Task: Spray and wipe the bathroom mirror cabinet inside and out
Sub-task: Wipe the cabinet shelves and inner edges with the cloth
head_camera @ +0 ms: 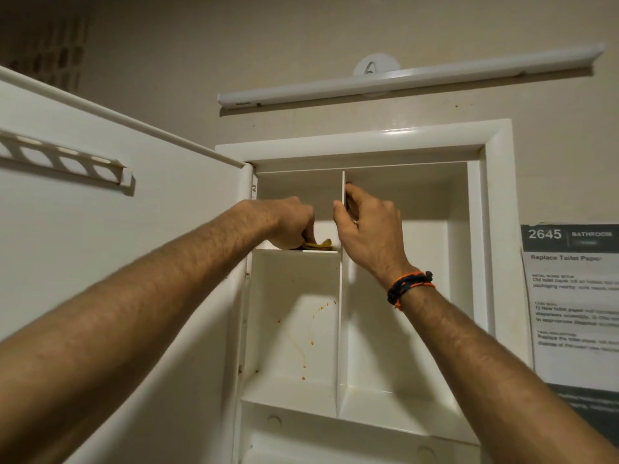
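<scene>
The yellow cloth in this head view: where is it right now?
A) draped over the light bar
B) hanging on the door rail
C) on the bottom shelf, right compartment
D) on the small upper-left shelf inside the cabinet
D: the yellow cloth lies on the small white upper-left shelf under the left hand, left of the white vertical divider.

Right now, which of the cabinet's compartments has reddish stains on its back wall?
The left compartment just below the small upper shelf where the left hand presses the yellow cloth. Orange-red drips run down it; the others look unmarked.
</scene>
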